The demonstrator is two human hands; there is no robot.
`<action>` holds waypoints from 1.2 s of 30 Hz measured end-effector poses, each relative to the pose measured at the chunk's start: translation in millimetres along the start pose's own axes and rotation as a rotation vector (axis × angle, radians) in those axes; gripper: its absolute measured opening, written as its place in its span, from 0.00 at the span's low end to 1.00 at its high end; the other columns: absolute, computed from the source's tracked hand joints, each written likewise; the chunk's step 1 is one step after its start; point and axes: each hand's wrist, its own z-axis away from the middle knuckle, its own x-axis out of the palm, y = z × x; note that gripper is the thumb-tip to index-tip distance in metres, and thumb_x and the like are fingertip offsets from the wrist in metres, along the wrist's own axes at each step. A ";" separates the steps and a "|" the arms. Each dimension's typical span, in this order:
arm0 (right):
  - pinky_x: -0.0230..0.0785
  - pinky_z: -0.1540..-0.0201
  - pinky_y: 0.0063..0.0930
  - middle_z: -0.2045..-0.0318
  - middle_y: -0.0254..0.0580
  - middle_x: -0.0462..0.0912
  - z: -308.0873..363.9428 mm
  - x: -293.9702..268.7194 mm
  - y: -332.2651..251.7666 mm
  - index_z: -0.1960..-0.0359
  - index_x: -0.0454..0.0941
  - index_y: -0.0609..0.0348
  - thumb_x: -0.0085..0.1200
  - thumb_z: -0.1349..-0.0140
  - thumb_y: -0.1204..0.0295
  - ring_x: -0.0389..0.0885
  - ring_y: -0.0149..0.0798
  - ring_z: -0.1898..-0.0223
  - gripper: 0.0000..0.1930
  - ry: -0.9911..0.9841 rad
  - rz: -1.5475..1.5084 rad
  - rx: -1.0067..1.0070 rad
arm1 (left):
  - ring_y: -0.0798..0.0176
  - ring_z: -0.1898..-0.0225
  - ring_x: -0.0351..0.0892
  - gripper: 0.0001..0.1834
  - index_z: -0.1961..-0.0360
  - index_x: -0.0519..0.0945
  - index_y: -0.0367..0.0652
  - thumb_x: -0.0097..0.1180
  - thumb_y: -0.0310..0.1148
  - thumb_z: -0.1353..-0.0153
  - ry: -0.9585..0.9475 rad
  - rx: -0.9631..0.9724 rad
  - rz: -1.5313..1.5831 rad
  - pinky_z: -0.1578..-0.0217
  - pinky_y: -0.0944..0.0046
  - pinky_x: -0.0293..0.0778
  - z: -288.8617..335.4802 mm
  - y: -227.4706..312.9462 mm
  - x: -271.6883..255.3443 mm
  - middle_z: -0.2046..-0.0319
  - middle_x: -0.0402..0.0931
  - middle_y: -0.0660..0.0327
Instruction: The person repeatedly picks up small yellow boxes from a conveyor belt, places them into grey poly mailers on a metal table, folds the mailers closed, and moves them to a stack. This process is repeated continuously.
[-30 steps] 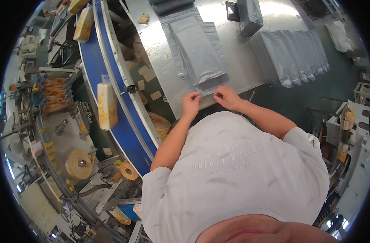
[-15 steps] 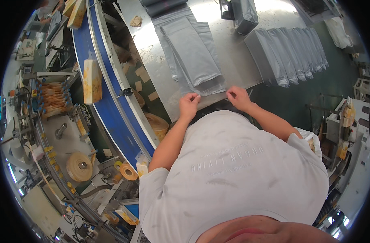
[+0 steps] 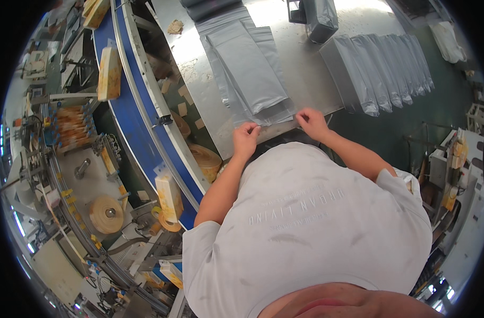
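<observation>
Flat grey plastic bags [image 3: 247, 69] lie in a loose pile on the metal table in front of me, their open ends toward me. My left hand [image 3: 246, 140] is closed in a pinch at the near left corner of the lower bag, which has a thin see-through edge. At the near right corner, the fingers of my right hand [image 3: 312, 124] are curled together against the same bag's edge. The fingertips hide just how much of the film each hand grips. The top bag's near end lies almost flat.
Filled grey bags [image 3: 380, 71] stand in a row on the right of the metal table [image 3: 199, 87]. Beyond them is another upright grey package [image 3: 321, 21]. A blue conveyor [image 3: 130, 111] carrying yellow-white packages [image 3: 109, 74] runs along my left, with machinery [image 3: 75, 127] past it.
The top bag's near end, which gaped before, now lies flatter. My right hand has shifted slightly away from me. Packages on the conveyor have moved away, toward its far end.
</observation>
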 end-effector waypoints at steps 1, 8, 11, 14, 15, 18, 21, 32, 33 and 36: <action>0.79 0.62 0.37 0.67 0.46 0.87 7.6 -9.2 0.1 0.59 0.85 0.60 0.64 0.33 0.69 0.87 0.45 0.67 0.08 -0.041 0.036 -0.092 | 0.70 0.67 0.81 0.06 0.62 0.87 0.33 0.66 0.27 0.33 -0.013 -0.047 0.039 0.61 0.66 0.76 5.1 4.0 3.6 0.70 0.84 0.63; 0.80 0.61 0.37 0.67 0.44 0.86 -40.8 46.6 -52.6 0.59 0.85 0.60 0.65 0.36 0.69 0.86 0.50 0.64 0.08 -0.014 0.166 -0.625 | 0.62 0.69 0.83 0.08 0.60 0.88 0.35 0.66 0.29 0.34 0.068 0.239 -0.123 0.63 0.63 0.77 -10.6 28.3 20.4 0.69 0.85 0.55; 0.80 0.62 0.34 0.68 0.43 0.87 -40.3 53.7 -45.6 0.60 0.85 0.60 0.64 0.34 0.70 0.86 0.46 0.66 0.07 -0.053 0.091 -0.452 | 0.68 0.67 0.82 0.06 0.59 0.89 0.36 0.66 0.27 0.34 -0.015 0.211 -0.132 0.62 0.66 0.76 -12.4 31.5 15.1 0.68 0.84 0.60; 0.79 0.63 0.29 0.70 0.39 0.87 -24.0 50.5 -35.6 0.60 0.85 0.61 0.63 0.31 0.69 0.86 0.36 0.68 0.07 -0.121 -0.195 -0.080 | 0.70 0.68 0.81 0.07 0.60 0.89 0.35 0.67 0.27 0.34 -0.057 0.200 -0.147 0.64 0.66 0.76 -11.8 34.4 19.2 0.68 0.84 0.60; 0.78 0.63 0.28 0.70 0.38 0.88 -19.3 50.0 -32.5 0.61 0.85 0.62 0.63 0.30 0.69 0.85 0.32 0.69 0.08 -0.149 -0.313 0.060 | 0.70 0.68 0.81 0.07 0.60 0.89 0.35 0.67 0.28 0.34 -0.061 0.190 -0.130 0.65 0.67 0.76 -9.4 32.5 20.9 0.68 0.84 0.60; 0.77 0.63 0.25 0.70 0.34 0.87 -8.1 45.4 -19.5 0.60 0.84 0.63 0.62 0.27 0.67 0.83 0.26 0.68 0.10 -0.221 -0.497 0.162 | 0.71 0.70 0.80 0.07 0.60 0.89 0.35 0.66 0.28 0.34 -0.070 0.101 -0.053 0.66 0.67 0.75 0.0 20.9 33.0 0.70 0.84 0.61; 0.77 0.64 0.25 0.70 0.34 0.86 -8.7 43.5 -16.1 0.62 0.84 0.63 0.61 0.26 0.68 0.83 0.27 0.69 0.10 -0.137 -0.577 0.315 | 0.72 0.70 0.81 0.07 0.60 0.88 0.35 0.65 0.28 0.33 -0.069 -0.072 0.056 0.67 0.68 0.76 2.8 11.8 36.6 0.72 0.85 0.62; 0.82 0.42 0.43 0.41 0.46 0.88 127.4 -171.5 121.0 0.46 0.89 0.50 0.64 0.39 0.70 0.87 0.49 0.39 0.18 -1.186 1.299 0.535 | 0.69 0.69 0.84 0.09 0.55 0.87 0.37 0.64 0.29 0.32 -0.244 -0.304 0.019 0.64 0.66 0.79 43.8 -21.3 -28.4 0.69 0.87 0.60; 0.81 0.41 0.45 0.46 0.47 0.90 124.0 -167.2 117.9 0.50 0.90 0.51 0.64 0.41 0.72 0.87 0.51 0.40 0.16 -1.031 1.227 0.676 | 0.57 0.60 0.87 0.16 0.48 0.86 0.41 0.67 0.27 0.38 -0.265 -0.072 -0.344 0.58 0.57 0.82 41.8 -24.8 -39.1 0.55 0.86 0.54; 0.81 0.43 0.47 0.46 0.49 0.86 63.7 -132.4 53.7 0.48 0.85 0.54 0.61 0.43 0.76 0.84 0.54 0.41 0.19 -0.523 0.951 0.315 | 0.51 0.40 0.81 0.22 0.44 0.84 0.46 0.66 0.24 0.41 0.063 0.380 -0.748 0.42 0.52 0.79 32.2 43.5 -45.5 0.36 0.78 0.52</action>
